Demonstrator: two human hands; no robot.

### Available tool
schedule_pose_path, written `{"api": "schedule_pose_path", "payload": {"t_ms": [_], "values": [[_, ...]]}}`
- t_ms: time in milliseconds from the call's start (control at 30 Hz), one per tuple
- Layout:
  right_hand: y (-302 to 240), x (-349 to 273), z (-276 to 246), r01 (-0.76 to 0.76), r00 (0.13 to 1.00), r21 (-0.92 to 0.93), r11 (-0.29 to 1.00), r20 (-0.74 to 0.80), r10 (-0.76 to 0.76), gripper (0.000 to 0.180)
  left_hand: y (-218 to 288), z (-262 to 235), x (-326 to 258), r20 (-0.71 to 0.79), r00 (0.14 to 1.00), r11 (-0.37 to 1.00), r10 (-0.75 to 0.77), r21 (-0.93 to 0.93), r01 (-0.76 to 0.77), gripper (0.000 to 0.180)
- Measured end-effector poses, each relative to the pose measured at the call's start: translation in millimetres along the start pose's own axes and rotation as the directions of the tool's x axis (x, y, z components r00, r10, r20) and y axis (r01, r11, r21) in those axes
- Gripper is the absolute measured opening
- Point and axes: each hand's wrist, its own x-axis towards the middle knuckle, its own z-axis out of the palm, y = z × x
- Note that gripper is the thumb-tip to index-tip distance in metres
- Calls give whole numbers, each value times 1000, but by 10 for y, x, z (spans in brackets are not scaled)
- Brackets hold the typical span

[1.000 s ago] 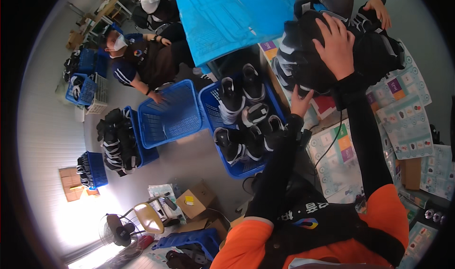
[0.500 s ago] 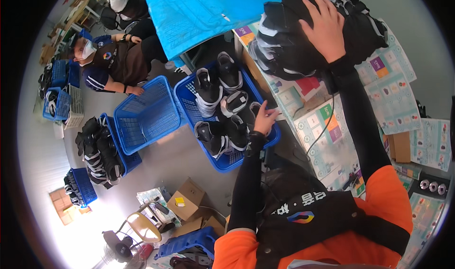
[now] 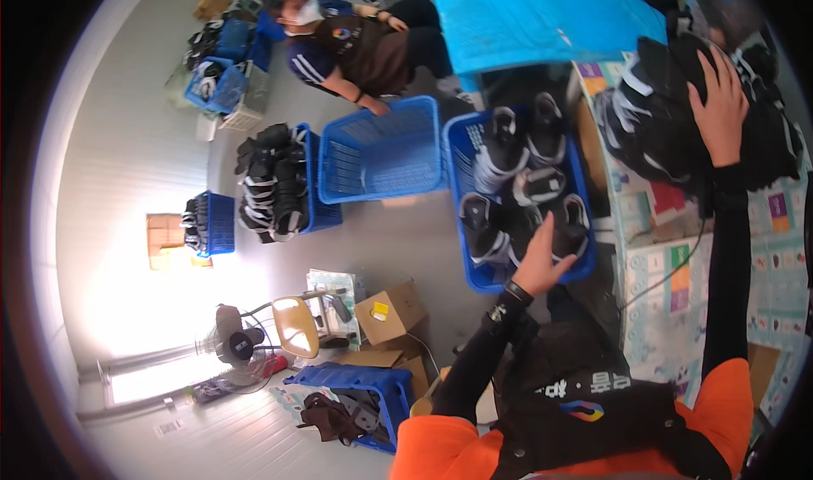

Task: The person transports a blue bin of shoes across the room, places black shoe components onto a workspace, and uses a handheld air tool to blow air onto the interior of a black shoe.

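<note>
My left hand (image 3: 540, 264), fingers spread and holding nothing, hovers over the near end of a blue basket (image 3: 451, 162). Several black-and-grey high-top shoes stand in that basket; the nearest to my fingers is a dark shoe (image 3: 572, 230) at its right side. My right hand (image 3: 720, 112) lies with outstretched fingers on a heap of black shoe uppers (image 3: 656, 129) with grey-white parts, on the table at the right. What lies beneath that palm is hidden.
An empty-looking blue basket (image 3: 381, 112) stands to the left, with a seated co-worker's hand (image 3: 374, 105) at its rim. Farther left are stacked black uppers (image 3: 273, 179). A blue-covered table (image 3: 542, 23) lies ahead. A cable (image 3: 677, 264) crosses the printed table cover. A cardboard box (image 3: 391, 311) sits lower left.
The view has swung left, so everything appears farther right. My left hand has shifted from the basket's right edge inward over the shoes. My right hand stays on the heap.
</note>
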Motion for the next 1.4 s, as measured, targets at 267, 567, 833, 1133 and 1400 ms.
{"api": "schedule_pose_path", "payload": {"t_ms": [267, 567, 833, 1133, 1400], "values": [[11, -91, -24, 7, 999, -50, 999, 43, -4, 58, -186, -145, -440, 50, 971, 964, -233, -116, 237, 96], [-71, -35, -111, 9, 1000, -5, 1000, 5, -9, 58, -397, -325, -688, 58, 926, 915, -374, -142, 379, 93], [43, 152, -76, -53, 999, 117, 992, 3, 53, 63, -480, -275, -630, 64, 933, 918, -355, -166, 361, 90], [118, 236, -239, -71, 997, 120, 990, 47, 65, 64, -304, -265, -465, 77, 931, 912, -356, -188, 365, 89], [162, 289, -263, -89, 994, 145, 985, 69, 80, 64, -236, -218, -370, 92, 924, 890, -371, -248, 382, 88]]}}
